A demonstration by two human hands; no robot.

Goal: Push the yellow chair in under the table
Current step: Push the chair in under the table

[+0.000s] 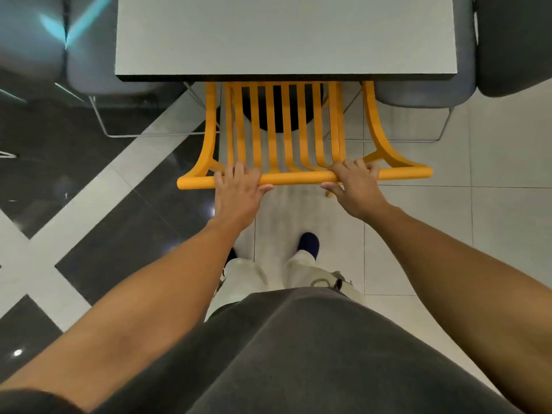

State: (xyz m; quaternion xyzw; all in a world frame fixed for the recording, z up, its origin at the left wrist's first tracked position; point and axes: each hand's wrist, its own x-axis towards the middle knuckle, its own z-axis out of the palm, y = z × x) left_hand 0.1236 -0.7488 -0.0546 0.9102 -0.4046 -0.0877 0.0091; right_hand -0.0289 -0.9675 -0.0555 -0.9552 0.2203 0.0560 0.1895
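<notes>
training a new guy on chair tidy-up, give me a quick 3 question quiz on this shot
1. True or false: both hands hold the top rail of the yellow chair.
2. Which part of the chair is hidden under the table? A) the top rail B) the front of the seat C) nothing
3. Fill in: to either side of the table stand ____ chairs.

Key
1. True: the left hand and the right hand each have a grip on the rail.
2. B: the slats run out of sight under the table's near edge.
3. Grey: one grey chair left, another right.
</notes>
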